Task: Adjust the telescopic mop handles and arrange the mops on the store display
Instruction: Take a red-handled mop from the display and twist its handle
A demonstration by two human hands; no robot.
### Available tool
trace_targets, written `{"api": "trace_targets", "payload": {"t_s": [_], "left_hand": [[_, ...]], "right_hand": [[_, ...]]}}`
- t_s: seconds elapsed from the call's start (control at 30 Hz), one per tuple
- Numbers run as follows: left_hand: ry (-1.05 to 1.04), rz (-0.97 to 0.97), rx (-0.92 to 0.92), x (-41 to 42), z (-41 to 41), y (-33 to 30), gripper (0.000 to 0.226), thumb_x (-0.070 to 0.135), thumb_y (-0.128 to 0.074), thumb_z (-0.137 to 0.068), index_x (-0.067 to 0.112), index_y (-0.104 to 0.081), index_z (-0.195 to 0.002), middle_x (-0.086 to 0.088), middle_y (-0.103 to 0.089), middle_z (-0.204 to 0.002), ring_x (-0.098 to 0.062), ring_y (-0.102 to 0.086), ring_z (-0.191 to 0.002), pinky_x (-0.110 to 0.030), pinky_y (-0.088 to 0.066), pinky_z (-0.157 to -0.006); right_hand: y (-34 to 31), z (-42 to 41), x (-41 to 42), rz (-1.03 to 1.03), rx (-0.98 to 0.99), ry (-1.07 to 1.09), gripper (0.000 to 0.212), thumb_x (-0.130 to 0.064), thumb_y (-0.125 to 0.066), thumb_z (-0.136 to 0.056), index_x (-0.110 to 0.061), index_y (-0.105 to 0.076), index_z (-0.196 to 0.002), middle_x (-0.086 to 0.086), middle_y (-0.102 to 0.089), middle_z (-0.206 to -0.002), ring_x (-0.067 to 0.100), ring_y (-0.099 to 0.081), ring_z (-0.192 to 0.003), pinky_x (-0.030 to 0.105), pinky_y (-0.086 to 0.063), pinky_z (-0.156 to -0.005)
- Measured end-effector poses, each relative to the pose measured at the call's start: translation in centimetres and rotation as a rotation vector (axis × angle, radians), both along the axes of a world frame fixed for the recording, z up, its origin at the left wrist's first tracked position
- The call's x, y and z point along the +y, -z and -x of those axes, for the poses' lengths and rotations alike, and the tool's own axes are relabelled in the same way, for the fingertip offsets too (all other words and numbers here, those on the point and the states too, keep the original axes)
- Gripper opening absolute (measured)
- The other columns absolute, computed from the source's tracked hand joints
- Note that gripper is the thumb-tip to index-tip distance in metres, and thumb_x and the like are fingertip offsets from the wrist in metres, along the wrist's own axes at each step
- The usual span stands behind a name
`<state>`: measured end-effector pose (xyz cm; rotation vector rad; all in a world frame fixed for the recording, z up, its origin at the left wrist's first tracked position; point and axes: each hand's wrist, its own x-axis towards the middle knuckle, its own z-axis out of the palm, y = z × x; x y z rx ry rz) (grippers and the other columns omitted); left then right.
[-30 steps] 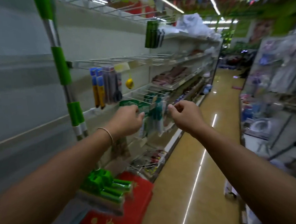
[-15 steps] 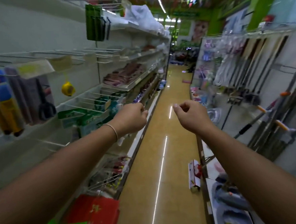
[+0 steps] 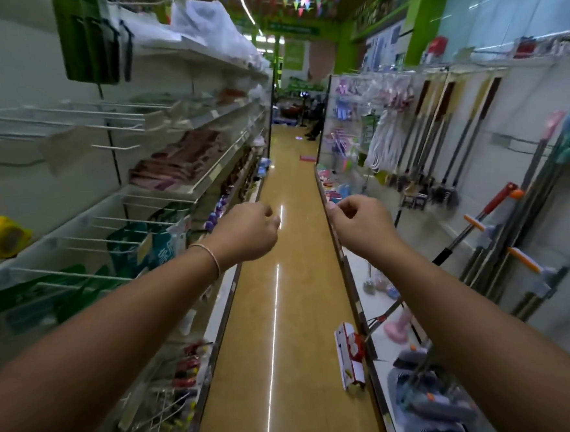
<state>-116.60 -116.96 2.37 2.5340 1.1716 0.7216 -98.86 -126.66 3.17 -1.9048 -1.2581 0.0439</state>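
Observation:
Both arms reach forward over the aisle. My left hand (image 3: 244, 232) and my right hand (image 3: 361, 224) are curled into loose fists and hold nothing. On the right display wall lean several mops with steel poles and orange-and-white fittings (image 3: 486, 227). Further back stands a row of long-handled brooms and mops (image 3: 438, 158). A flat mop with a white and red head (image 3: 350, 358) lies at the foot of the right shelf, its pole slanting up to the right. Neither hand touches any mop.
The left shelving (image 3: 173, 186) carries hooks, packets and a yellow tape measure (image 3: 0, 237). A glossy tan floor (image 3: 278, 334) runs between the two shelf rows. Grey-blue mop heads (image 3: 431, 401) lie on the low right shelf. A pink plunger (image 3: 399, 329) stands there too.
My view has swung right, from the left shelf with the green-handled mop to straight down the aisle. Both hands stay curled and empty, now a little further apart.

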Motion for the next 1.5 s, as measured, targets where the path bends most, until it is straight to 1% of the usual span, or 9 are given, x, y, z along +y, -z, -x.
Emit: {"api": "trace_targets", "payload": {"t_s": [0.23,0.37,0.67,0.87,0.97,1.07,1.17,1.3,1.5], "left_hand": [[0.021,0.028,-0.004,8.0,-4.8,1.9,0.041,0.036,-0.044,-0.098,0.01,-0.058,-0.127,-0.01,-0.065,-0.116,-0.023,-0.061,-0.101,-0.042,-0.054,-0.088],[0.017,0.018,-0.008,13.0,-8.2,2.6,0.04,0.035,-0.047,-0.098,0.01,-0.058,-0.127,-0.01,-0.066,-0.114,-0.022,-0.063,-0.098,-0.04,-0.054,-0.087],[-0.025,0.035,-0.008,25.8,-17.9,1.4,0.036,0.038,-0.047,-0.098,0.013,-0.061,-0.121,-0.005,-0.068,-0.108,-0.019,-0.062,-0.093,-0.031,-0.051,-0.076],[-0.034,0.045,0.002,32.2,-23.5,2.7,0.04,0.04,-0.047,-0.097,0.015,-0.06,-0.124,-0.005,-0.067,-0.111,-0.018,-0.062,-0.094,-0.035,-0.054,-0.08],[-0.003,0.056,-0.014,35.5,-26.7,3.2,0.038,0.038,-0.047,-0.097,0.014,-0.06,-0.123,-0.005,-0.067,-0.106,-0.015,-0.062,-0.089,-0.035,-0.055,-0.077],[0.049,0.063,-0.02,38.9,-30.1,4.1,0.039,0.036,-0.048,-0.096,0.012,-0.059,-0.125,-0.006,-0.067,-0.112,-0.02,-0.063,-0.099,-0.04,-0.055,-0.085],[0.092,0.068,-0.026,42.8,-33.7,4.8,0.042,0.036,-0.05,-0.096,0.013,-0.055,-0.131,-0.008,-0.065,-0.118,-0.022,-0.062,-0.104,-0.04,-0.055,-0.088],[0.181,0.064,-0.012,48.4,-38.6,4.4,0.042,0.034,-0.05,-0.097,0.013,-0.053,-0.133,-0.009,-0.063,-0.122,-0.023,-0.061,-0.107,-0.036,-0.053,-0.086],[0.345,0.065,-0.003,54.7,-46.2,1.0,0.034,0.03,-0.048,-0.099,0.013,-0.055,-0.127,-0.008,-0.063,-0.119,-0.023,-0.06,-0.1,-0.032,-0.051,-0.08]], "right_hand": [[1.5,-5.5,7.4,-0.002,0.01,0.003,0.032,-0.043,-0.055,-0.095,-0.016,-0.069,-0.088,-0.002,-0.068,-0.079,0.017,-0.063,-0.078,0.033,-0.051,-0.07],[2.0,-10.0,13.4,0.013,-0.005,0.006,0.031,-0.043,-0.055,-0.095,-0.016,-0.07,-0.09,-0.004,-0.066,-0.079,0.016,-0.062,-0.079,0.028,-0.042,-0.066],[0.8,-21.2,27.0,0.003,0.003,-0.063,0.028,-0.039,-0.059,-0.093,-0.014,-0.071,-0.095,-0.002,-0.069,-0.087,0.019,-0.065,-0.086,0.038,-0.055,-0.08],[2.0,-26.8,32.8,0.031,0.0,-0.05,0.027,-0.036,-0.061,-0.092,-0.013,-0.073,-0.097,-0.003,-0.07,-0.085,0.016,-0.066,-0.084,0.03,-0.052,-0.073],[2.8,-29.6,35.5,0.036,0.02,-0.012,0.024,-0.036,-0.062,-0.091,-0.014,-0.072,-0.095,-0.003,-0.07,-0.084,0.017,-0.067,-0.082,0.037,-0.057,-0.079],[3.7,-32.1,37.9,0.067,0.009,0.055,0.022,-0.035,-0.062,-0.092,-0.016,-0.07,-0.098,-0.005,-0.068,-0.086,0.015,-0.064,-0.083,0.031,-0.051,-0.075],[3.9,-34.5,40.5,0.084,0.003,0.123,0.022,-0.036,-0.062,-0.092,-0.017,-0.07,-0.099,-0.005,-0.068,-0.087,0.014,-0.065,-0.085,0.033,-0.053,-0.077],[2.9,-37.8,44.1,0.069,-0.024,0.228,0.02,-0.033,-0.062,-0.093,-0.015,-0.07,-0.097,-0.01,-0.062,-0.076,0.008,-0.06,-0.072,0.027,-0.046,-0.066],[1.1,-43.3,47.5,0.027,0.01,0.411,0.02,-0.035,-0.061,-0.093,-0.018,-0.069,-0.097,-0.01,-0.062,-0.081,0.014,-0.062,-0.085,0.028,-0.046,-0.075]]}}
